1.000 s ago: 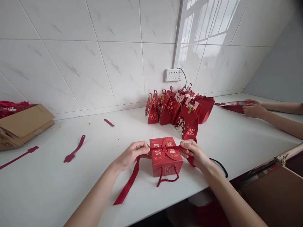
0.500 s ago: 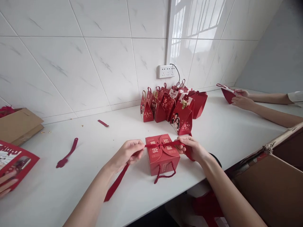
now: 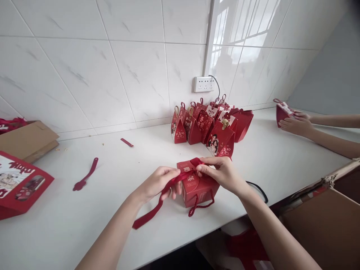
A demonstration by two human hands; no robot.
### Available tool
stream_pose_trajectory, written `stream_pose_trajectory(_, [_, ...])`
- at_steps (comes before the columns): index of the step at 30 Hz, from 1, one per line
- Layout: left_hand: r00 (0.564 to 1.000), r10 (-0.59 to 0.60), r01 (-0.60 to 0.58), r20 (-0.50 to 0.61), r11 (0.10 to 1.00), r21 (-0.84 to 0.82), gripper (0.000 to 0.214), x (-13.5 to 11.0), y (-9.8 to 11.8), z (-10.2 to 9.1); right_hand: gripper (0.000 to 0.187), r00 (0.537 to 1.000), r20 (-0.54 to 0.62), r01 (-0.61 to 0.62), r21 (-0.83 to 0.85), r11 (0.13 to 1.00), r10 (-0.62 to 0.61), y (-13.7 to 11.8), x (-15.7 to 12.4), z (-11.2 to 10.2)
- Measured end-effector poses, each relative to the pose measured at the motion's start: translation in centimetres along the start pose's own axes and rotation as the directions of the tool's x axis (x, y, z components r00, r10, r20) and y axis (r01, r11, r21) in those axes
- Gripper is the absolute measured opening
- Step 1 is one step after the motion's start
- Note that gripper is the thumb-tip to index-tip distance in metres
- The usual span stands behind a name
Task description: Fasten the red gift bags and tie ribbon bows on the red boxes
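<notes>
A red gift box (image 3: 201,193) with gold lettering and a twisted cord handle (image 3: 206,204) sits on the white table near its front edge. Over its top runs a dark red ribbon (image 3: 152,216), whose loose end trails to the lower left onto the table. My left hand (image 3: 160,183) pinches the ribbon at the box's left side, thumb against forefinger. Above the box's right part, my right hand (image 3: 221,171) pinches a folded stretch of the same ribbon close to the middle. My right fingers hide part of the lid and the ribbon's crossing point.
Several red gift boxes (image 3: 202,123) stand against the tiled wall below a socket strip (image 3: 204,84). Left lie a flower-ended strap (image 3: 87,174), a windowed red box (image 3: 30,204) and a cardboard box (image 3: 30,140). Another person's hands (image 3: 299,123) hold a red box at right, beyond a large carton (image 3: 323,221).
My right hand has come in toward the box's middle, folding the ribbon that was stretched taut. My left hand stays near the left side. At far left, another person's hand has left view.
</notes>
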State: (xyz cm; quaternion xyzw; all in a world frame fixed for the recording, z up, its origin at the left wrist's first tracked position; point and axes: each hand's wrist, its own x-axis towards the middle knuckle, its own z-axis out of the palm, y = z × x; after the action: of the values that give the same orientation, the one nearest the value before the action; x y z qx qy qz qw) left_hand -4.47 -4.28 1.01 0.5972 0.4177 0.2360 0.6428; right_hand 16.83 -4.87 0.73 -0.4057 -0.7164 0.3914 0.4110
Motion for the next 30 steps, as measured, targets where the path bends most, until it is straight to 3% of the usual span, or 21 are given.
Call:
stream_pose_trajectory(4, [0.999, 0.008, -0.01, 0.054, 0.999, 0.037, 0.037, -0.2, 0.2, 0.0, 0.037, 0.998, -0.054, 0.017, -0.048, 0.999, -0.02, 0.1, -0.3, 0.5])
stream_pose_trajectory(7, [0.998, 0.051, -0.046, -0.035, 0.993, 0.109, 0.029, -0.3, 0.4, 0.0, 0.03, 0.999, -0.043, 0.016, -0.033, 0.999, -0.017, 0.4, -0.5, 0.6])
stream_pose_trajectory(11, [0.993, 0.085, -0.069, -0.084, 0.982, 0.179, 0.026, -0.5, 0.5, 0.2, 0.014, 0.991, -0.128, -0.034, 0.051, 0.998, 0.04, 0.8, -0.4, 1.1])
stream_pose_trajectory(15, [0.987, 0.118, -0.09, -0.112, 0.969, 0.228, 0.035, -0.6, 0.5, 0.2, 0.036, 0.987, -0.121, -0.061, 0.303, 0.951, 0.102, 0.9, -0.5, 1.1])
stream_pose_trajectory(17, [0.983, 0.116, -0.08, -0.145, 0.97, 0.231, 0.038, -0.6, 0.4, 0.2, 0.038, 0.984, -0.152, -0.033, 0.336, 0.941, 0.089, 0.6, -0.7, 0.4])
stream_pose_trajectory(19, [0.983, 0.109, -0.072, -0.15, 0.97, 0.233, 0.039, -0.5, 0.4, 0.2, 0.034, 0.975, -0.207, -0.011, 0.293, 0.956, 0.075, 0.1, -0.9, -0.6])
stream_pose_trajectory(21, [0.985, 0.112, -0.075, -0.131, 0.963, 0.259, 0.039, -0.5, 0.4, 0.1, 0.044, 0.973, -0.216, -0.042, 0.188, 0.981, 0.083, -0.3, -1.1, -1.7])
stream_pose_trajectory(23, [0.987, 0.106, -0.066, -0.121, 0.952, 0.299, 0.037, -0.5, 0.4, 0.1, 0.047, 0.979, -0.171, -0.107, 0.009, 0.994, 0.107, -0.6, -1.2, -2.4])
stream_pose_trajectory(26, [0.991, 0.077, -0.038, -0.113, 0.95, 0.31, 0.032, -0.5, 0.4, 0.0, 0.032, 0.984, -0.113, -0.167, -0.275, 0.947, 0.141, -0.4, -1.3, -3.0])
stream_pose_trajectory(30, [0.997, 0.041, -0.024, -0.06, 0.963, 0.267, 0.031, -0.4, 0.2, 0.0, 0.034, 0.968, 0.04, -0.22, -0.341, 0.914, 0.248, 0.7, -1.2, -3.6])
